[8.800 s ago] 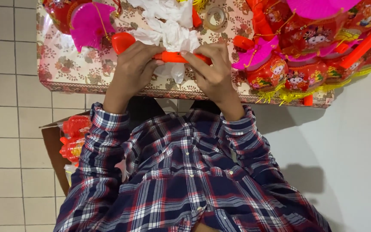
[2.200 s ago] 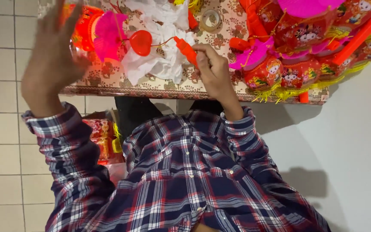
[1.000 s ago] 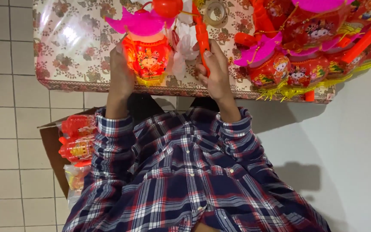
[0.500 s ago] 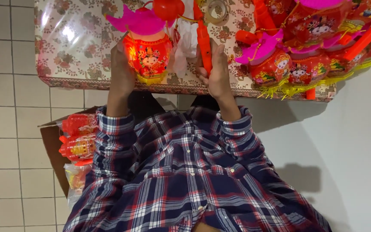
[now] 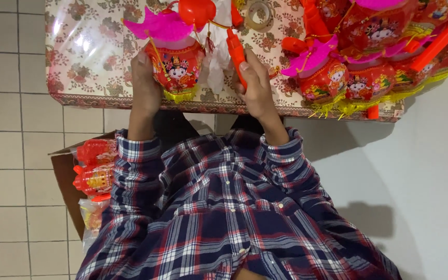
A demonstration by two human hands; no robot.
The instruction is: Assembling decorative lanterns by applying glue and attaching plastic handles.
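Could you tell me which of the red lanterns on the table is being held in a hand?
The lantern with the pink top, gripped by the left hand; the other lanterns lie untouched, heaped farther right.

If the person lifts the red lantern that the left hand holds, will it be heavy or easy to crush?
The red lantern is probably light: the left hand steadies it alone with a loose grip. Its thin, glossy printed skin suggests it could dent if squeezed. The yellow fringe looks floppy, and the pink top may make it apt to tip.
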